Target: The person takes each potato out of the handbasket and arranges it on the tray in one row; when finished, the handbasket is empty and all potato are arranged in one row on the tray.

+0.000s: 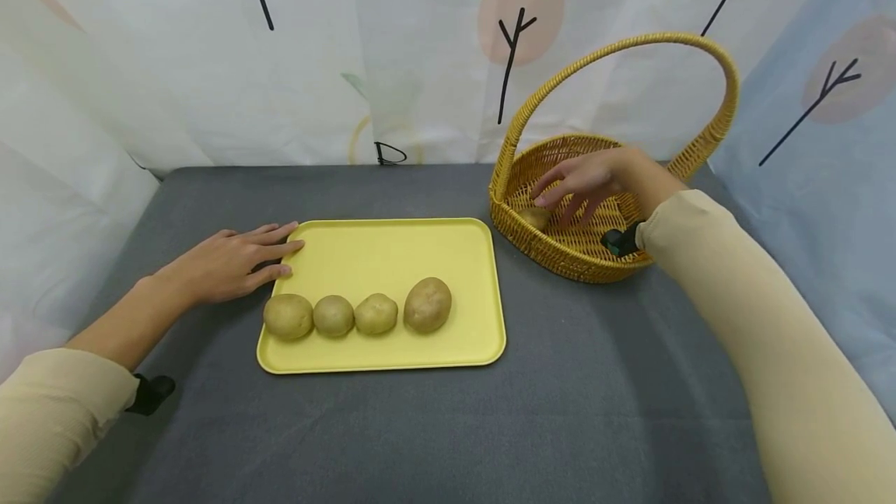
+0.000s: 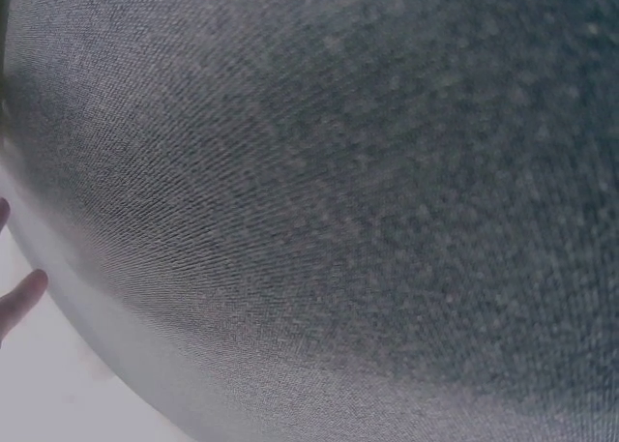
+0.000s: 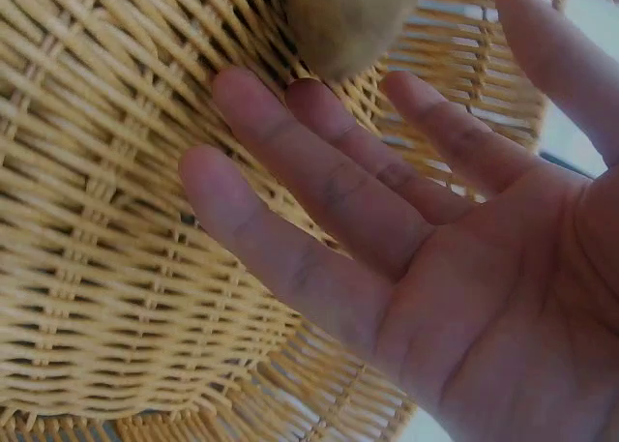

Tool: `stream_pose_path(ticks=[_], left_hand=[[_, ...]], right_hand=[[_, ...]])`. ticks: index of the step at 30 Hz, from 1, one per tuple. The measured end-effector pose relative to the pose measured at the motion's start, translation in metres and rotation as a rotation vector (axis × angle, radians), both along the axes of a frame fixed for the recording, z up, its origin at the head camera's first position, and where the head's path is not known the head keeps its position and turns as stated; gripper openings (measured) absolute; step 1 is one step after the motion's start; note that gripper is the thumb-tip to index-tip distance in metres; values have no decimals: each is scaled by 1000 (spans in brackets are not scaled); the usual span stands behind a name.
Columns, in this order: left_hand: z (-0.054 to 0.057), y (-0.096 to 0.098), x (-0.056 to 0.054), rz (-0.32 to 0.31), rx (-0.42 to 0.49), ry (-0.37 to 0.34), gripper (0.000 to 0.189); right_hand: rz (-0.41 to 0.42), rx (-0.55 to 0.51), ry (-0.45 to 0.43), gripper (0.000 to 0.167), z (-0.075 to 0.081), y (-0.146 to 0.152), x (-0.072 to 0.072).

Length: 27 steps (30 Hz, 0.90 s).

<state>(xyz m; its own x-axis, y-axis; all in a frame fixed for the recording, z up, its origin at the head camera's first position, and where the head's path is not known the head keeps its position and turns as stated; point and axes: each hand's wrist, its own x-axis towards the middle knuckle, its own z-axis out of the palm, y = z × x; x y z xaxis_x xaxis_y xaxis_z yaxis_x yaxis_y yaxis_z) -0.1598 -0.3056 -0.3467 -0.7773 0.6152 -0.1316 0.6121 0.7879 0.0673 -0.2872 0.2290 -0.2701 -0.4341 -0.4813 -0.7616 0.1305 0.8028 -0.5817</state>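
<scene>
My right hand (image 1: 586,180) reaches into a yellow wicker basket (image 1: 560,253), its fingers spread and slightly bent around nothing. Just beyond its fingertips, a potato (image 1: 535,217) lies on the basket floor. In the right wrist view that potato (image 3: 350,21) sits near the fingers of the hand (image 3: 416,229), with a gap showing between them. On the left, my left hand (image 1: 241,261) rests palm down, its fingertips touching the left rim of a yellow tray (image 1: 392,255). A row of several potatoes, the largest potato (image 1: 428,306) at its right end, lies along the tray's front half.
A grey cloth (image 1: 434,434) covers the table. Behind it hangs a white curtain (image 1: 315,84) with printed trees. The basket's tall arched handle (image 1: 623,43) rises over my right hand and wrist.
</scene>
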Motion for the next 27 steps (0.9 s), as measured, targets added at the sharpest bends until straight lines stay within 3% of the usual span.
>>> stream_pose_path(ticks=[10,19,27], left_hand=[[1,2,2,9,3,-14,52],[2,2,3,10,6,-16,52],[2,1,5,17,-3,-16,53]], right_hand=[[-10,-29,2,60,-4,-10,1],[110,-52,57,60,-9,-8,2],[76,-71,121,53,-11,-13,3]])
